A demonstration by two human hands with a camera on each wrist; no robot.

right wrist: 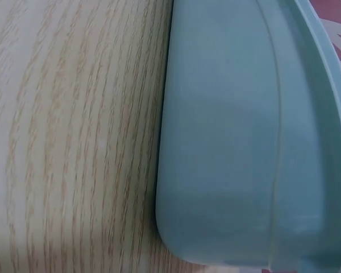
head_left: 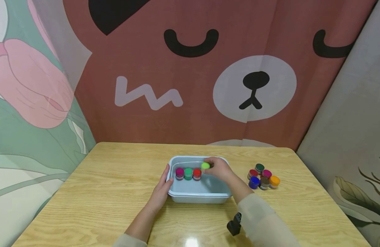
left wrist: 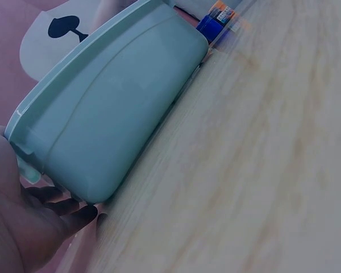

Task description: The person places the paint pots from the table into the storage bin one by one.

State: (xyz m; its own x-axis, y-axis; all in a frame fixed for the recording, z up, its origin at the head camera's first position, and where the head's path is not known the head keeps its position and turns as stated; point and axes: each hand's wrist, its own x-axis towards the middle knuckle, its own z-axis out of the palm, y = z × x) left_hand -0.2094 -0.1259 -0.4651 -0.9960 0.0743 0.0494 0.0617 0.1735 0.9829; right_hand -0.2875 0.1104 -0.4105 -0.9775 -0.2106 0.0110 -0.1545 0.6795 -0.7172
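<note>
A light-blue plastic basin [head_left: 196,199] sits on the wooden table. My left hand [head_left: 161,187] holds its left end, thumb at the rim and fingers along the outer wall; in the left wrist view the fingers curl beside the basin's lower corner. Over the basin's back right part, my right hand [head_left: 220,168] pinches a small jar with a lime-green lid [head_left: 205,166]. Inside, in a row left of it, stand small jars with a purple lid [head_left: 179,173], a green lid [head_left: 188,173] and a red lid [head_left: 197,174]. The right wrist view shows only the basin's outer wall and the table.
Right of the basin, several more lidded jars stand clustered, among them a blue one [head_left: 254,182], an orange one [head_left: 274,181] and a dark green one [head_left: 259,168]. A black device [head_left: 234,224] shows by the right sleeve. A printed curtain [head_left: 196,123] hangs behind the table [head_left: 122,178].
</note>
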